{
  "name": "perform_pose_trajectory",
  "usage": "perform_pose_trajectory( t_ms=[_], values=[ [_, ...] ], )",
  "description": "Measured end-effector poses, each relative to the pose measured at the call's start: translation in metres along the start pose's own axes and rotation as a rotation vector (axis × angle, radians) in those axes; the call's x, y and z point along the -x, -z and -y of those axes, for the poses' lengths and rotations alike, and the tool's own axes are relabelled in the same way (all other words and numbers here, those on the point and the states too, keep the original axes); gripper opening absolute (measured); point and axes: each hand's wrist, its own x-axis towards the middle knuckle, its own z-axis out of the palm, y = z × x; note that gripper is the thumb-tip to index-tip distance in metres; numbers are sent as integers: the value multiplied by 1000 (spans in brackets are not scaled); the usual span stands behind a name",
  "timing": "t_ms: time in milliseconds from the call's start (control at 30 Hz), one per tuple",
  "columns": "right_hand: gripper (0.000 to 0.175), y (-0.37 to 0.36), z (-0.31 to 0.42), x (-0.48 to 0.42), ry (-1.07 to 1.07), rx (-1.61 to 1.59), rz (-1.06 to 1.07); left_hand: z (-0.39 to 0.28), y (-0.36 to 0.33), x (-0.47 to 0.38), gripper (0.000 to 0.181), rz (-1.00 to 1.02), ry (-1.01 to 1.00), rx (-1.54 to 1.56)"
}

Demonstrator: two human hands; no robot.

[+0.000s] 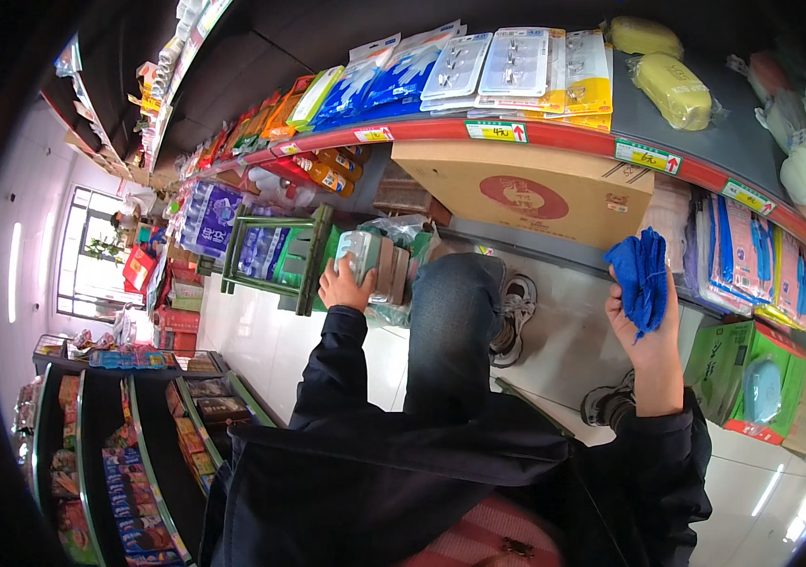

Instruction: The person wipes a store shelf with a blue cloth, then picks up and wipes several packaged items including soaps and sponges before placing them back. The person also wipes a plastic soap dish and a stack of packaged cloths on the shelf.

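Folded blue cloth (638,283) is gripped in my right hand (647,340), raised in front of the lower shelf. My left hand (346,287) has its fingers and thumb around the near end of a pale green plastic box (360,248). That box stands in a row with several grey and pinkish plastic boxes (392,273). Clear plastic wrap (403,228) lies about them, and green packaging shows behind. Just left of this row is a green stool (318,248). My bent knee (456,298) is close to the boxes' right side.
A red-edged shelf (438,127) carries packaged gloves (410,67), carded hooks (516,64) and yellow wrapped sponges (676,88). Beneath it sits a large cardboard carton (530,191). A green box (736,375) stands on the floor at right. Stocked shelves (133,453) rise at lower left.
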Motion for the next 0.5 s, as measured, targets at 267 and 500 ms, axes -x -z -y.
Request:
perform_pose_trajectory(
  t_ms=[267, 500],
  values=[
    [44, 3, -4, 0, -41, -26, 72, 32, -25, -13, 71, -101, 73, 324],
    [49, -13, -2, 7, -22, -74, -13, -53, 41, -55, 51, -376, -250, 568]
  ],
)
